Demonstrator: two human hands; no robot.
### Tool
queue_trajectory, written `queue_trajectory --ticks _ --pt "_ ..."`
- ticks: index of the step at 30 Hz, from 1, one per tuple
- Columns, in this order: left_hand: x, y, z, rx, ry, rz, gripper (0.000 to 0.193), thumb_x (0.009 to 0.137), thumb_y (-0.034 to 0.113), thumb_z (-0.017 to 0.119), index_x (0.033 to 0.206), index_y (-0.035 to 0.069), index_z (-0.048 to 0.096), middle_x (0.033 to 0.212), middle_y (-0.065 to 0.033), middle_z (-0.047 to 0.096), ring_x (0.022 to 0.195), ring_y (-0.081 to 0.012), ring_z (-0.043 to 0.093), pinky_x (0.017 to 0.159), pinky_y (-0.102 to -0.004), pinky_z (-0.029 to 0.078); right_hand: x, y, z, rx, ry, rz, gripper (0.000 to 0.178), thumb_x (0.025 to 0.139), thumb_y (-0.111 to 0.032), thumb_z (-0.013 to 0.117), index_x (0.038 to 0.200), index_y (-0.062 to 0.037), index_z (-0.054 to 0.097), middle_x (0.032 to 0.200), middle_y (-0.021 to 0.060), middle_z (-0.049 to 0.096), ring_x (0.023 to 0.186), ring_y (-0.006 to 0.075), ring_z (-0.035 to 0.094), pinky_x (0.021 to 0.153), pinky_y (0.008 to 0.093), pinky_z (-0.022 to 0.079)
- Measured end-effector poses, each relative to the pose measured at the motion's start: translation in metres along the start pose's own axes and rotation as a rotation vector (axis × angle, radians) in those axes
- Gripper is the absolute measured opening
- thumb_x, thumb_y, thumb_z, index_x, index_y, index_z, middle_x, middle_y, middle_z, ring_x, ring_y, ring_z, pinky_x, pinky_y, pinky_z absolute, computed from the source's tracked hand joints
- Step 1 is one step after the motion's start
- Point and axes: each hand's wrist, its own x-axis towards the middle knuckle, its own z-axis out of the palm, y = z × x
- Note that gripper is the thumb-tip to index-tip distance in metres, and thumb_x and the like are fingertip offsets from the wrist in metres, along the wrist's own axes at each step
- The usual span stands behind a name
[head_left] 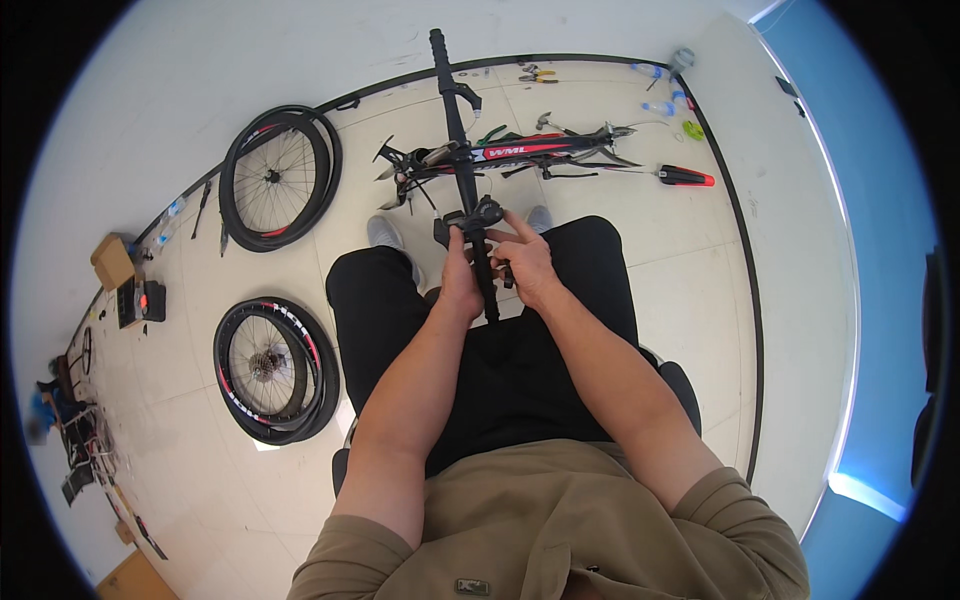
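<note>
A black bicycle handlebar (465, 180) stretches away from my lap, its near end between my thighs. My left hand (460, 284) is closed round its near part, thumb up along the bar. On the bar just beyond sits a black shifter (487, 212) with a round housing. My right hand (527, 264) is bent in from the right beside the bar, index finger reaching up to the shifter, other fingers curled; what they grip is hidden. A black brake lever (466, 96) is mounted near the far end. Beyond my feet lies the black and red bike frame (520, 152), cables attached.
Two wheel stacks lie left on the tiled floor: a far wheel (228, 190) and a near wheel with cassette (222, 372). Pliers (540, 75), plastic bottles (658, 107) and a black-red pointed part (686, 177) lie far and right. An open cardboard box (113, 262) stands left.
</note>
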Motion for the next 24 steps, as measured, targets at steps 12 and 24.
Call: queue_trajectory --ticks 12,24 --pt "-0.009 -0.021 -0.009 0.118 0.171 0.087 0.048 0.103 0.055 0.051 0.111 0.009 0.061 0.088 -0.0068 0.071 0.080 -0.0178 0.064 0.071 -0.0331 0.045 0.007 0.006 -0.015 0.140 0.174 0.221 0.047 0.089 -0.007 0.061 0.136 -0.0017 0.055 0.110 0.0168 0.072 0.067 0.0173 0.062 0.056 0.0331 0.049" --pt "-0.051 -0.023 0.001 0.513 0.612 0.564 0.039 0.084 0.027 0.074 0.109 -0.003 0.065 0.093 -0.0118 0.066 0.084 -0.0267 0.064 0.077 -0.0400 0.053 0.006 0.000 -0.025 0.326 0.117 0.290 0.021 0.098 -0.018 0.062 0.113 -0.0030 0.060 0.102 0.0140 0.072 0.066 0.0177 0.059 0.048 0.0297 0.044"
